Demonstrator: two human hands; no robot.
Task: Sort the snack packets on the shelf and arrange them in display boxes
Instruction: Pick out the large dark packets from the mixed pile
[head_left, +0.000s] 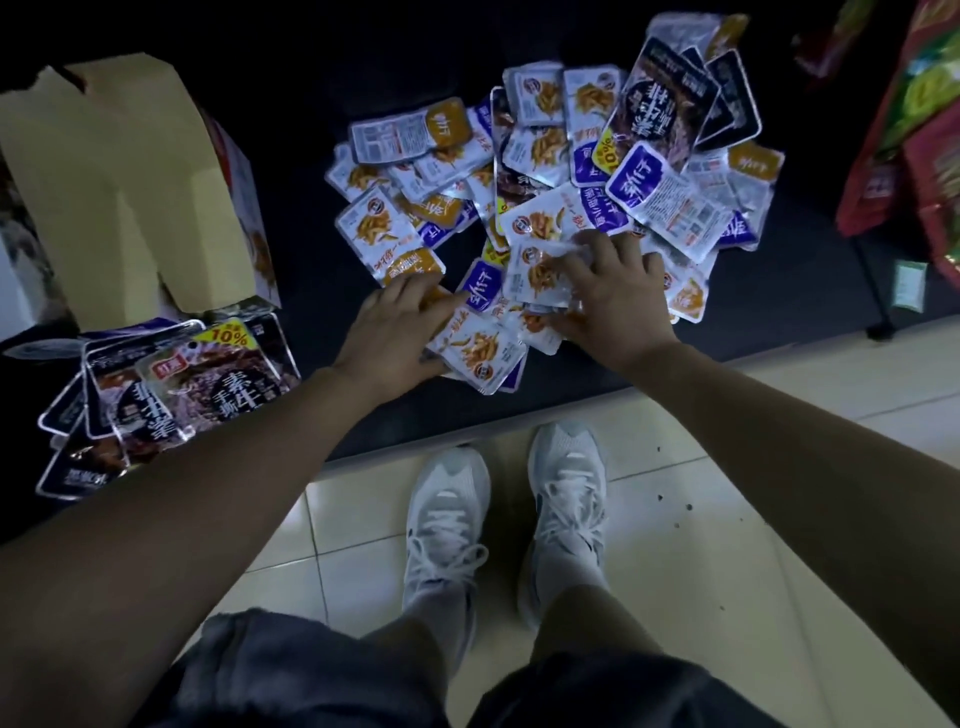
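From the head view we see a loose heap of small glossy foil snack packets (545, 171), white, orange and purple, on the dark shelf (311, 249), their long axes pointing every way. Our left hand (395, 332) keeps an open grip, fingers fairly straight on the heap's near edge. Our right hand (610, 299) closes its grip round a crinkled white-and-orange packet (535, 275), face up. A tan cardboard display box (130, 182) stands to the left, with flat dark packets (171, 389) fanned before it, the top one's print upright to us.
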